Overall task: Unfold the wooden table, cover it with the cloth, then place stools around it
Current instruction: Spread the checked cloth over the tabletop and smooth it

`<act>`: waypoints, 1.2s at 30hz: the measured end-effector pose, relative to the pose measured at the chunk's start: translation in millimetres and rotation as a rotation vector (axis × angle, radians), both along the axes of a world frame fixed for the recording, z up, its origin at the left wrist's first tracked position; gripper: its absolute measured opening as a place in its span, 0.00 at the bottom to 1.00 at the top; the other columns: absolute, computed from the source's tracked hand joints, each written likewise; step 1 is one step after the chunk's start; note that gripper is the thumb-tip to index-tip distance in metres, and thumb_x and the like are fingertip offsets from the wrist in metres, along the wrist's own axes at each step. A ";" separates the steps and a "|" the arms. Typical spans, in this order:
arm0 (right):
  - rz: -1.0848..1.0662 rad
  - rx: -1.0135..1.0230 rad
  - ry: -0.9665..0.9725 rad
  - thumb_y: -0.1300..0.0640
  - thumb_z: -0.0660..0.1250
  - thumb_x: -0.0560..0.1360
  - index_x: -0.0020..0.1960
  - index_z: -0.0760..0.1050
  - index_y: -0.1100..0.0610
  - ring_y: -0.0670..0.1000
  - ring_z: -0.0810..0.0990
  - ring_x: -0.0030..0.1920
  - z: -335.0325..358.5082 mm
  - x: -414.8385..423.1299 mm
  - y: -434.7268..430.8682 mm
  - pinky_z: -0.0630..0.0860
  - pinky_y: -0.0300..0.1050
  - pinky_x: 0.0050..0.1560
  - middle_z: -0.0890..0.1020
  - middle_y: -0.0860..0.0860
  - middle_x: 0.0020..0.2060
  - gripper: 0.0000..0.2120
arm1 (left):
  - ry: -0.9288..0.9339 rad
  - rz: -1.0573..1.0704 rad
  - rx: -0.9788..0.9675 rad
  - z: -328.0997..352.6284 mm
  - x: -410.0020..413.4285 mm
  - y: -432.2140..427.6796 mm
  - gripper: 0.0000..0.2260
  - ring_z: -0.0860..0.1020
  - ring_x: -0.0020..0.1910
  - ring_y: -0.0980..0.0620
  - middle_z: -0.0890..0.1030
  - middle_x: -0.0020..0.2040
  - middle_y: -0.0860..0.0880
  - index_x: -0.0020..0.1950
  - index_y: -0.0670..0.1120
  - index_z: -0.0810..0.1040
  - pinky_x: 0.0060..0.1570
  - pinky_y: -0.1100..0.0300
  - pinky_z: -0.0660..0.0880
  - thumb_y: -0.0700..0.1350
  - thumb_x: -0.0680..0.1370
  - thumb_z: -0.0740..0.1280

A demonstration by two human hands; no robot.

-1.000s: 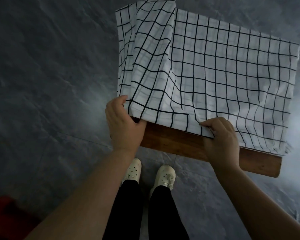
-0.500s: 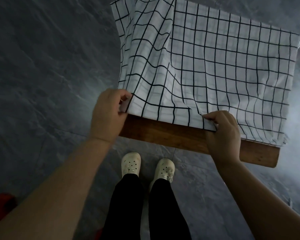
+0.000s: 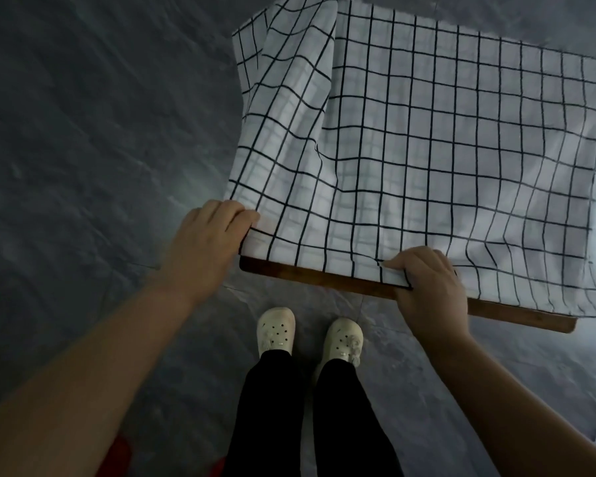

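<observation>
Cloth (image 3: 444,149) lay over the tabletop (image 3: 324,275); I had my left grip (image 3: 207,242) curled on its near corner and my right grip (image 3: 430,290) pinching its near hem.

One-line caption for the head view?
Left hand and right hand grip the checked cloth lying over the wooden table, its near edge bare.
</observation>
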State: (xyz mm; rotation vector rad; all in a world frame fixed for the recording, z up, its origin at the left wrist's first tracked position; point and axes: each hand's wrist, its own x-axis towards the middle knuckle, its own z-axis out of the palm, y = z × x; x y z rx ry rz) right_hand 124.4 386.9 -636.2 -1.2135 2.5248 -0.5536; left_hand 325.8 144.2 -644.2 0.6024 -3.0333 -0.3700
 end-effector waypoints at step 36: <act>0.011 0.094 -0.030 0.70 0.70 0.61 0.53 0.78 0.56 0.54 0.76 0.50 -13.0 20.2 28.4 0.72 0.45 0.47 0.79 0.51 0.47 0.21 | 0.055 -0.090 0.376 -16.9 -60.2 134.0 0.14 0.76 0.39 0.46 0.78 0.43 0.47 0.46 0.44 0.77 0.33 0.55 0.72 0.38 0.63 0.75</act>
